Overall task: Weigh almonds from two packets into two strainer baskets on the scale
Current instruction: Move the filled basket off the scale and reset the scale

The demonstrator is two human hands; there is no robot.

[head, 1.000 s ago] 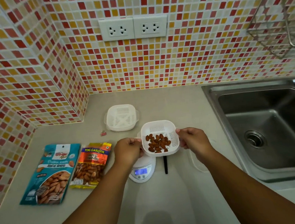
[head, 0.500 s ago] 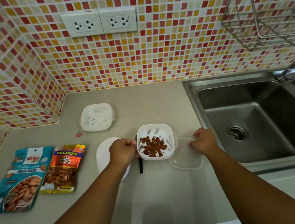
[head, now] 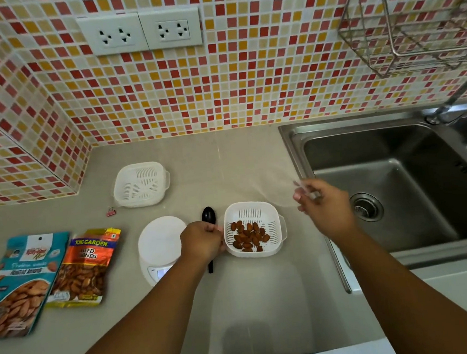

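We hold the filled strainer basket (head: 255,228) by its left edge with our left hand (head: 203,243), fingers curled around the rim, and it sits on the counter (head: 265,301) just right of the scale (head: 160,246), not on it. A modest layer of almonds (head: 248,236) covers its floor, so we judge the first portion weighed and set aside. Our right hand (head: 324,211) is raised near the sink (head: 397,190), pinching what looks like a clear, blurred lid or tray (head: 277,188); we cannot tell exactly what it is. The scale's platform is bare, and a black spoon (head: 209,229) lies between scale and basket. The second strainer basket (head: 141,184) stands empty farther back, with a small binder clip (head: 111,211) beside it. The teal packet (head: 21,283) and the orange packet (head: 86,267) lie flat at the left, side by side. Roughly half remains, we reckon: placing the empty basket on the scale and filling it from the other packet.
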